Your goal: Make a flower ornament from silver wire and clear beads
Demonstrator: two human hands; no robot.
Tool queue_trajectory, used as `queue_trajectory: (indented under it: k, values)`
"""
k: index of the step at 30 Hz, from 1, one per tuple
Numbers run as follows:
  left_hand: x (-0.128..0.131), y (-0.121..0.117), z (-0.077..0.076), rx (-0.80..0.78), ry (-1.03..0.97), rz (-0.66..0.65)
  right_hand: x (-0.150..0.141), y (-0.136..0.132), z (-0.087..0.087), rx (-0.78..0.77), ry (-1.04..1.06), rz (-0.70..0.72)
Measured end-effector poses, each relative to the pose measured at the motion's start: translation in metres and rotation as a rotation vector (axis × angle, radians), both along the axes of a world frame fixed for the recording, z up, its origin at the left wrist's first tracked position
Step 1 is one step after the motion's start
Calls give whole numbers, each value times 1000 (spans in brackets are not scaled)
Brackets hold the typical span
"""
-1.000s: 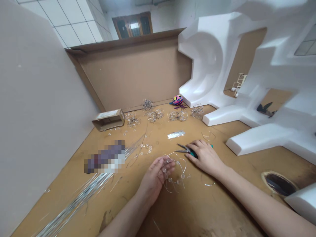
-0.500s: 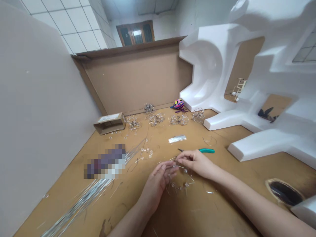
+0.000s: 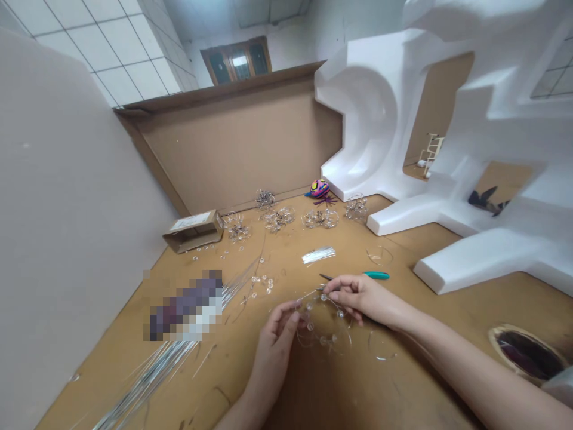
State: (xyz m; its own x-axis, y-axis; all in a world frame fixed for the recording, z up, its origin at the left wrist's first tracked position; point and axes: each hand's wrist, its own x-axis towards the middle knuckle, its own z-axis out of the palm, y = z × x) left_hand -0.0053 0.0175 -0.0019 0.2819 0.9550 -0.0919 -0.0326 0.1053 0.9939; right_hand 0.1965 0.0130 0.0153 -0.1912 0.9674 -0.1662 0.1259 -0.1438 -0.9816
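Observation:
Between my hands is a ring of silvery wire strung with clear beads, its thin loops sticking outward. My right hand pinches the ring's upper edge between thumb and fingers. At the ring's left side, my left hand has its fingers curled, with thumb and fingertips on the wire. Green-handled pliers lie on the table just behind my right hand, which hides their middle; the dark jaws point left. A small bundle of short straight wires lies farther back.
Several finished-looking bead-and-wire pieces stand along the back beside an open cardboard box. Loose clear beads and long wires lie at left. White foam packing rises at right, near a dark oval hole.
My right hand has left the pliers on the table and moved left to the beaded wire ring. The ring has turned in my hands, and my left fingers have shifted to its left side.

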Motion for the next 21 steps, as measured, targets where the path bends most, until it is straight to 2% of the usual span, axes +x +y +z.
queue_trajectory:
  k: [5, 9, 12, 16, 21]
  values:
    - [0, -1, -4, 123, 70, 22, -1, 1, 0, -29, 32, -17]
    - [-2, -1, -7, 294, 138, 46, -3, 1, 0, -55, 24, -66]
    - [-4, 1, -7, 442, 227, 4, -5, 0, 0, -66, 16, -74]
    - [-6, 0, -6, 616, 349, -94, -10, -2, 1, -73, 6, -16]
    - [-6, -2, -4, 705, 528, -142, -14, -6, 5, -68, -7, 35]
